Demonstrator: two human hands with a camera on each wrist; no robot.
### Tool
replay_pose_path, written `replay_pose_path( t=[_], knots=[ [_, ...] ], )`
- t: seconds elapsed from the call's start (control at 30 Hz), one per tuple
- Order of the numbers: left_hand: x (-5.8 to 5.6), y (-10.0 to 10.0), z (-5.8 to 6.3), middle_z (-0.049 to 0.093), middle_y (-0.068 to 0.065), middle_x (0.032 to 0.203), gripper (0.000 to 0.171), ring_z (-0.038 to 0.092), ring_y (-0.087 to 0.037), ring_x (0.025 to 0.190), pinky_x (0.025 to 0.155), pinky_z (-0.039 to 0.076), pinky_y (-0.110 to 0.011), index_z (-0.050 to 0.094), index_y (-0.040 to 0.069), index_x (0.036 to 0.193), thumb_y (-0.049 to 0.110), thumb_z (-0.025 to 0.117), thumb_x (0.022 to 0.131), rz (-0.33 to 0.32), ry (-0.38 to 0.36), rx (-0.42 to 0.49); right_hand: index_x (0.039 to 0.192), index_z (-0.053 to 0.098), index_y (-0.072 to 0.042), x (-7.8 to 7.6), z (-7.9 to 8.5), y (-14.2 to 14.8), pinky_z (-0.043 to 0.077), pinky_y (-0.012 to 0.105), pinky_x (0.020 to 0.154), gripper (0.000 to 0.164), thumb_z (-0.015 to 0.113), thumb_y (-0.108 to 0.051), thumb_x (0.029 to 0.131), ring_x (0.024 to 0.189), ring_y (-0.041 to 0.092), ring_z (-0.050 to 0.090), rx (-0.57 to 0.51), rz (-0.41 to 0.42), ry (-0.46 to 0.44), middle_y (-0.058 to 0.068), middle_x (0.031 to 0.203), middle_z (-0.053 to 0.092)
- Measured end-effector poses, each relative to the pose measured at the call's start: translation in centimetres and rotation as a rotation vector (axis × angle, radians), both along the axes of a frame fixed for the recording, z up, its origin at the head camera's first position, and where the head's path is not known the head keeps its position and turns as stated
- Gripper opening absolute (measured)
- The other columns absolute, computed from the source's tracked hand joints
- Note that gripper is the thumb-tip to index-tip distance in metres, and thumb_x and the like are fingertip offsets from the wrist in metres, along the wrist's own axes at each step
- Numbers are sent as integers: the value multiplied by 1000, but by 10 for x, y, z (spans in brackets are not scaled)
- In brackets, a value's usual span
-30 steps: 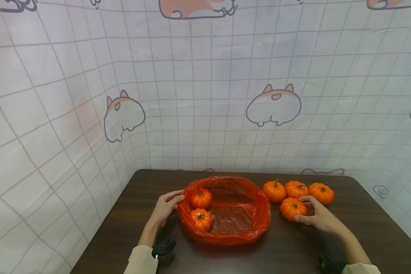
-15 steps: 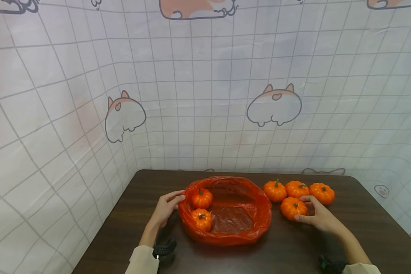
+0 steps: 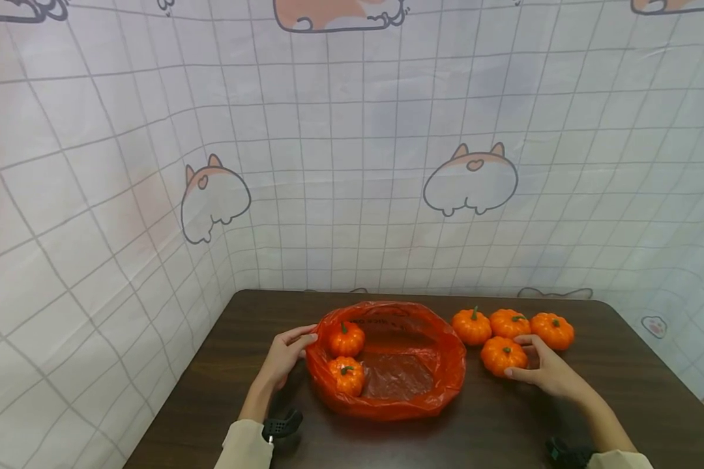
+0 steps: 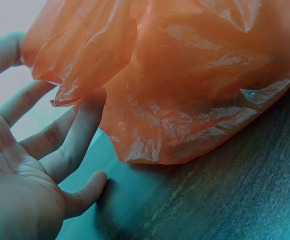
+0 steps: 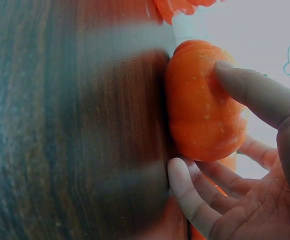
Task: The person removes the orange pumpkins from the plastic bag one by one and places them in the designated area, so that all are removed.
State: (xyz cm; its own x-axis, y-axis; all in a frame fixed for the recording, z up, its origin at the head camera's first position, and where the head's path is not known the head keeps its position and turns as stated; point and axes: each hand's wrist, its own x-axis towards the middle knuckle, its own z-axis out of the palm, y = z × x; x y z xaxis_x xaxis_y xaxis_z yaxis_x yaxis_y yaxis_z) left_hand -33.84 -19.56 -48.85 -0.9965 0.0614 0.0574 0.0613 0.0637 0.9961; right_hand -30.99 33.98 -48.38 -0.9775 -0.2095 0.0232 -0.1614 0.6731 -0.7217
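Observation:
A red plastic bag [image 3: 387, 407] stands on the table with its mouth spread wide. My left hand [image 3: 283, 358] pinches the left side of its rim; in the left wrist view the folded edge [image 4: 85, 60] hangs by the fingers. Inside the bag, on the left, lie two small orange pumpkins, one farther back [image 3: 347, 340] and one in front [image 3: 347, 378]. To the right of the bag, my right hand [image 3: 544, 370] grips another small pumpkin [image 3: 498, 357] between thumb and fingers. That pumpkin [image 5: 205, 105] rests on the table in the right wrist view.
Behind the gripped pumpkin, three more small pumpkins sit in a row: left [image 3: 471, 327], middle [image 3: 508, 324] and right [image 3: 553, 332]. The dark wooden table [image 3: 211, 391] ends at a white grid-patterned cloth [image 3: 358, 215] with cartoon dogs. Black cameras [image 3: 283, 425] sit at the wrists.

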Motion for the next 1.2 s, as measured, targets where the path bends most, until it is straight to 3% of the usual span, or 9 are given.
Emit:
replay_pose_path(
  t=[0.2,0.43,0.6,0.87,1.07,1.2],
  knots=[
    [0,0,1,71,-18,126,40,70,-14,78,83,61,-30,66,2,134,22,68,99,1,-8,3,143,35,6,3,4,-1,56,48,90,75,75,-33,93,124,49,55,9,0,-11,40,141,47],
    [0,0,0,71,-18,127,41,70,-15,79,87,61,-34,66,2,135,23,68,99,-2,-6,-8,152,25,6,14,27,0,54,57,94,83,71,-35,96,128,53,48,-26,7,-81,37,148,35],
    [1,1,-1,71,-18,127,40,70,-15,79,87,61,-34,66,3,134,22,68,99,1,-10,-2,156,23,1,22,46,-10,53,57,94,83,69,-36,98,132,53,43,-29,22,-16,33,154,32],
    [0,2,-1,71,-17,127,41,70,-15,79,87,61,-34,66,2,135,23,67,99,-2,-8,0,151,37,-9,34,71,-56,56,50,94,65,69,-30,99,131,47,49,-116,105,133,22,152,41],
    [-1,3,0,71,-18,127,41,70,-14,80,85,61,-32,67,3,134,24,68,99,-3,-5,-4,143,48,-14,36,65,-102,57,35,89,53,71,-26,98,123,40,57,-212,204,128,18,143,52],
    [-1,1,0,71,-18,126,41,70,-15,78,83,61,-32,66,3,134,23,68,99,0,-3,-8,140,50,-19,34,58,-135,55,41,92,50,71,-30,97,124,39,55,-250,275,96,14,141,54]
  ],
)
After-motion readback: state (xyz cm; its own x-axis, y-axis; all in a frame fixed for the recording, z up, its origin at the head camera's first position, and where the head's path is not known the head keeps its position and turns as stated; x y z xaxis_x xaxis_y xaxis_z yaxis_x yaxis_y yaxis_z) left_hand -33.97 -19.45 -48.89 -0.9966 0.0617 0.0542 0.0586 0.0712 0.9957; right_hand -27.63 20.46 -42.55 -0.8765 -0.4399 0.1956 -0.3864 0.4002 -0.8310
